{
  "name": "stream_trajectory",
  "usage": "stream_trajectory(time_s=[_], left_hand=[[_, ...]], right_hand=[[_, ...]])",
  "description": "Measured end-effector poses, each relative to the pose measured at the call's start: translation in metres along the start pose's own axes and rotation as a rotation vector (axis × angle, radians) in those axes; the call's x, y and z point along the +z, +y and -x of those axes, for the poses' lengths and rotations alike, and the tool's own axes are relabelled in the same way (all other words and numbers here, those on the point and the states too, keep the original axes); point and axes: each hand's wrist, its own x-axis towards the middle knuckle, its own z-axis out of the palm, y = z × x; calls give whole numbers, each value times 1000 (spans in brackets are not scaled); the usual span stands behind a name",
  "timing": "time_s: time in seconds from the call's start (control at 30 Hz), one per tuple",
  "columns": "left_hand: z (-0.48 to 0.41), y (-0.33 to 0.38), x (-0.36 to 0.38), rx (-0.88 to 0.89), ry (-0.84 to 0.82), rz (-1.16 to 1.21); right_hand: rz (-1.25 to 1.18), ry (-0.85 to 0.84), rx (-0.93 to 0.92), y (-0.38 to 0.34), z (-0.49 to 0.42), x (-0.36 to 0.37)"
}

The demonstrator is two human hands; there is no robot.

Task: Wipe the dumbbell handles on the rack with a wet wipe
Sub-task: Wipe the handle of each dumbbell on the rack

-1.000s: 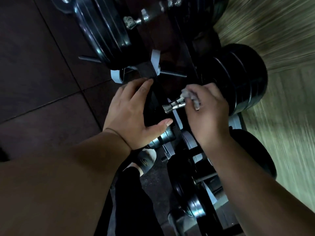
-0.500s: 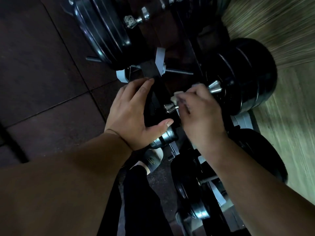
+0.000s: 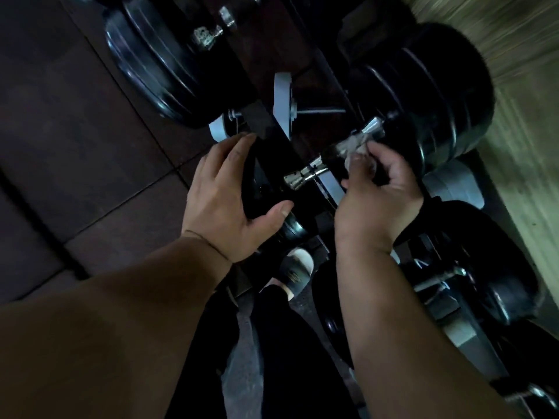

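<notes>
A black dumbbell lies across the rack, with its large right head (image 3: pixel 435 95) near the wall and a chrome handle (image 3: pixel 305 175) running down-left. My right hand (image 3: pixel 378 192) is curled round the handle's upper part and holds a pale wet wipe (image 3: pixel 352 146) against it. My left hand (image 3: pixel 223 201) rests with straight fingers and spread thumb on the dumbbell's dark left head (image 3: pixel 257 189), steadying it. The middle of the handle is hidden under my right fingers.
Another big black dumbbell (image 3: pixel 157 65) sits at the upper left with its own chrome handle (image 3: pixel 211 31). More dumbbells (image 3: pixel 484 291) lie on the lower rack at the right. Grey rack cradles (image 3: pixel 282 101) stand between them. Dark floor tiles are on the left, a wooden wall on the right.
My right hand has slid with the wipe up the handle toward the right head, uncovering the lower chrome end. My left hand has stayed on the left head.
</notes>
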Motion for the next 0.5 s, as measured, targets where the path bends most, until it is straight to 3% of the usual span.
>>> stream_trajectory(time_s=[0.2, 0.4, 0.5], left_hand=[[-1, 0, 1, -7, 17, 12], [-1, 0, 0, -1, 29, 42], [-2, 0, -1, -11, 19, 55]], right_hand=[[157, -239, 41, -3, 21, -9], [67, -140, 148, -8, 12, -5], [124, -185, 125, -12, 21, -4]])
